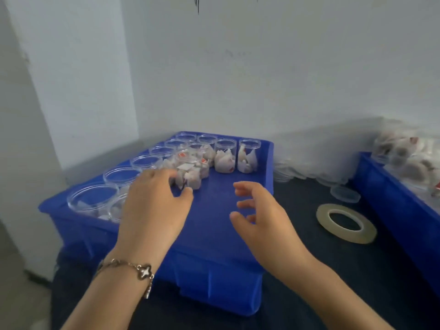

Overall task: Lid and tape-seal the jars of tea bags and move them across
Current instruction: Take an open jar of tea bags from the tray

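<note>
Several clear open jars of white tea bags stand in a blue tray [214, 234]; one jar [189, 170] sits nearest my hands. My left hand [154, 206] reaches over the tray with fingers loosely spread, its fingertips right by that jar, not plainly gripping it. My right hand [259, 210] hovers above the tray's bare floor, fingers relaxed and holding nothing. A roll of clear tape [346, 222] lies flat on the dark table to the right. A loose clear lid [345, 194] lies beyond the roll.
Stacked clear lids [297, 170] sit along the wall behind the tape. A second blue tray [392, 206] at the right edge holds more jars of tea bags. White walls close off the back and left.
</note>
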